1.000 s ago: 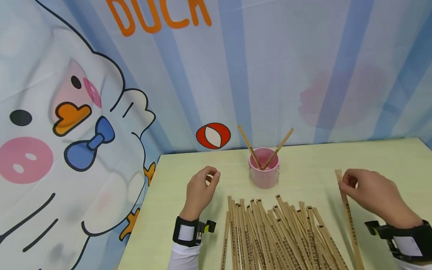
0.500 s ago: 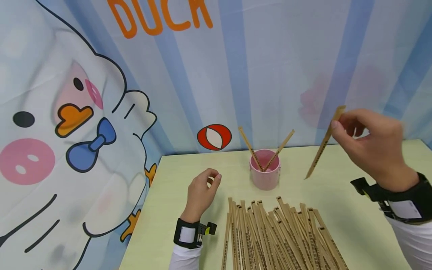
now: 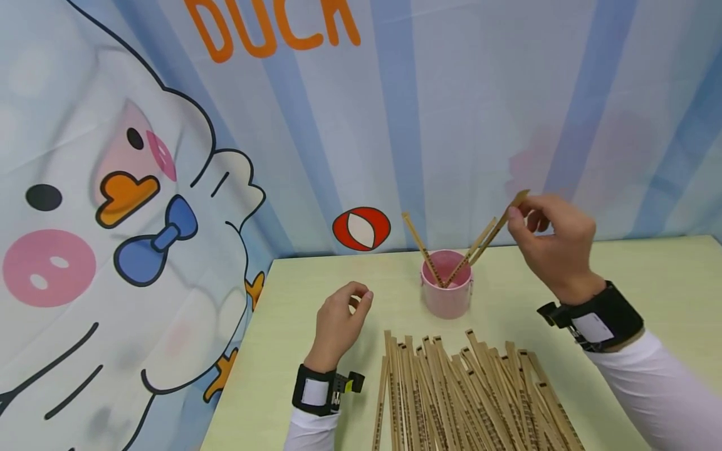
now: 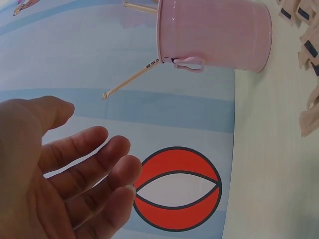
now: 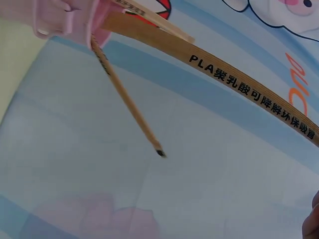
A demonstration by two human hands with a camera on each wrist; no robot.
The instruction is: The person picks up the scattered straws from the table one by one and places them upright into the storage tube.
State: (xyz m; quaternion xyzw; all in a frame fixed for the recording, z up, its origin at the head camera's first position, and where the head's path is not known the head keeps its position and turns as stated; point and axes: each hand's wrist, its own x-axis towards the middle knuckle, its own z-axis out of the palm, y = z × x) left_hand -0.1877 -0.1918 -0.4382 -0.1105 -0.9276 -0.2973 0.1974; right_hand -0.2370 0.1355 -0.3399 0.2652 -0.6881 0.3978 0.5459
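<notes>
My right hand (image 3: 558, 247) pinches one brown paper-wrapped straw (image 3: 500, 223) near its top end, right of the small pink bucket (image 3: 447, 304). The straw slants down left, its lower end at the bucket's mouth; printed lettering runs along its wrapper in the right wrist view. Two more wrapped straws lean apart inside the bucket, a left one (image 3: 417, 235) and a right one (image 3: 482, 235). My left hand (image 3: 338, 326) rests left of the bucket, fingers loosely curled and holding nothing. In the left wrist view its fingers (image 4: 112, 157) are bent with a gap to the thumb.
A pile of wrapped straws (image 3: 468, 401) lies in front of the bucket on the pale yellow table (image 3: 254, 376). Behind the table hangs a blue striped cloth (image 3: 462, 125) with a printed duck. Each wrist wears a black strap.
My right hand has lifted the wrapped straw from the table's right side and carried it left to the bucket, tilting it. The left hand has stayed in place.
</notes>
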